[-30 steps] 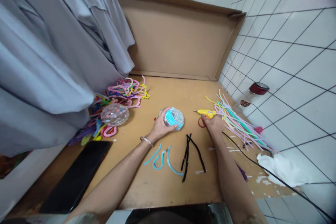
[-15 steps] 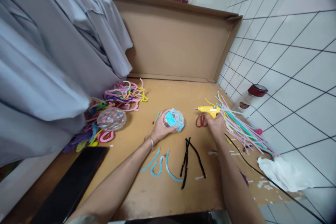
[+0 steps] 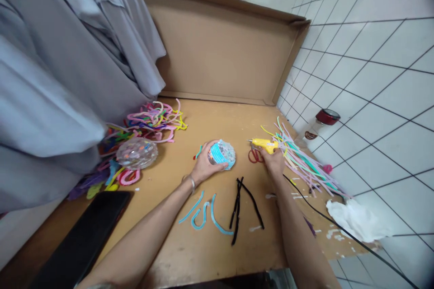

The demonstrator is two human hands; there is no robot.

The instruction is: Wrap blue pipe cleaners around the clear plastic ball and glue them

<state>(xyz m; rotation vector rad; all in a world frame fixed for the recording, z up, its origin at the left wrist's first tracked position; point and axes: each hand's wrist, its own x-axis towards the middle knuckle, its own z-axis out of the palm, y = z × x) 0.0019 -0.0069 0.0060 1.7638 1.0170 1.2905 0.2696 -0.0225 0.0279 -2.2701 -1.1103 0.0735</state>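
In the middle of the table, my left hand is wrapped round a clear faceted ball-like piece banded with light-blue pipe cleaner. My right hand grips a yellow glue gun, whose metal nozzle points left toward the piece without touching it. Red-handled scissors lie just under the gun, partly hidden by it. Nearer me are several cut light-blue pipe cleaners and some black pipe cleaners. A small red and teal bit shows beside my left fingers.
At left lie tangled coloured pipe cleaners, another clear faceted piece and a black phone-like slab. At right are straight pipe cleaners, a red-lidded jar, white tissue and a black cord. Grey cloth hangs left; cardboard stands behind.
The whole view has shifted slightly, moving everything a little left. My right hand and the glue gun have dipped slightly at most; both hands keep their holds.
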